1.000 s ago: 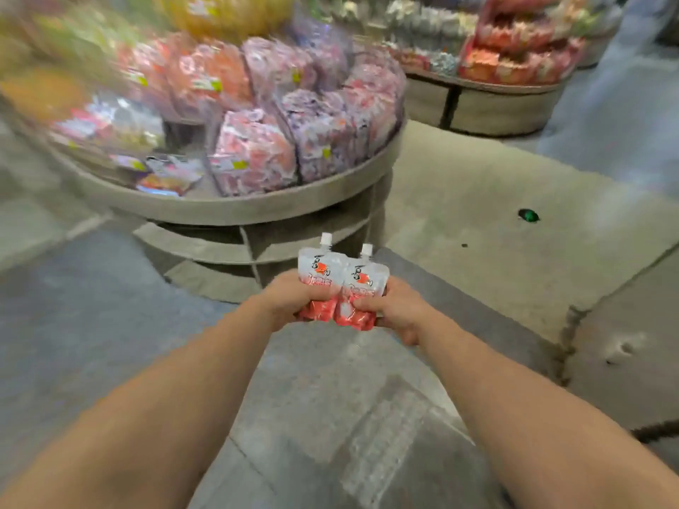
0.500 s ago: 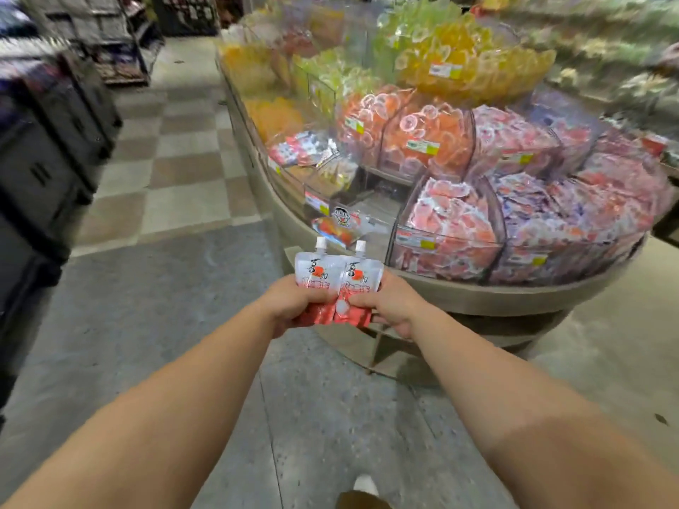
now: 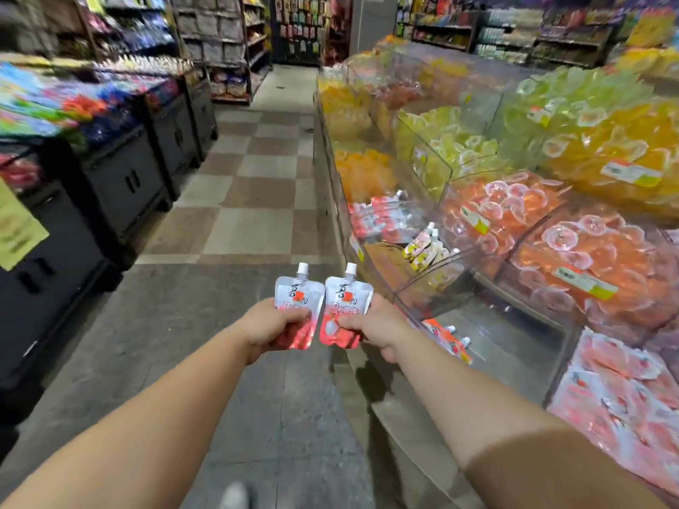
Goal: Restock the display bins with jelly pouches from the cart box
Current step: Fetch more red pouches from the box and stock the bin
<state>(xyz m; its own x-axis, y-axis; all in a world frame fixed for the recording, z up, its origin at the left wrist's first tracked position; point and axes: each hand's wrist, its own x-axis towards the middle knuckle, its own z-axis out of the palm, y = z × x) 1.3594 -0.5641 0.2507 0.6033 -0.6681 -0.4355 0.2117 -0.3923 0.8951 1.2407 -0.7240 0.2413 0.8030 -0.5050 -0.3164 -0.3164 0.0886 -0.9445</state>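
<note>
- While the left hand (image 3: 272, 325) and right hand (image 3: 374, 326) each pinch one jelly pouch (image 3: 299, 306) by its base, either could slip.
- At two o'clock, the nearly bare bin (image 3: 514, 347) risks a misdrop.

Two glossy silver-and-red foil jelly pouches (image 3: 299, 310) with white plastic screw caps gleam at six o'clock. Clear, shiny plastic display bins (image 3: 433, 284) stand at three o'clock. The grey stone-like floor (image 3: 147, 325) looks matt.
</note>
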